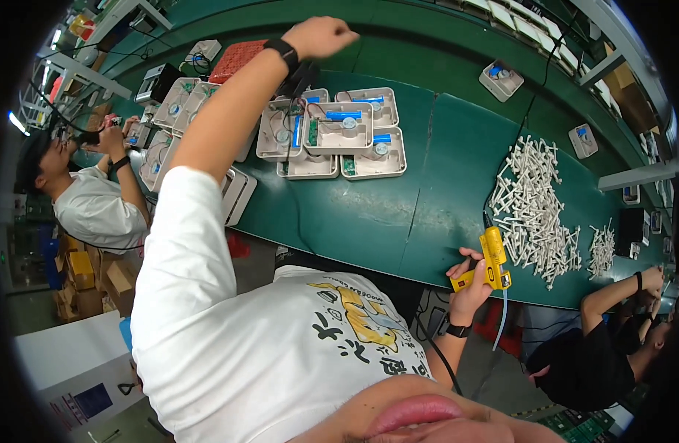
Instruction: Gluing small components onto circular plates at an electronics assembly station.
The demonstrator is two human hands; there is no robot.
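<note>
My left arm stretches far across the bench. My left hand [319, 37] is raised beyond the stacked housings, with its fingers curled in; whatever they may hold is hidden. At the bench's near edge my right hand [474, 286] grips a yellow hot glue gun [493, 255], its nozzle pointing away from me. A pale glue stick [502, 325] hangs from its back end. Open white plastic housings with blue batteries, wires and round parts are stacked near the middle; one housing [339, 140] lies on top of the others.
A large heap of small white plastic pieces [531, 214] lies to the right, with a smaller heap [601, 251] beside it. A co-worker [95, 199] works at the left, another [590, 347] at the right. Farther back are a red bubble-wrap bundle [236, 62] and a lone housing [500, 81].
</note>
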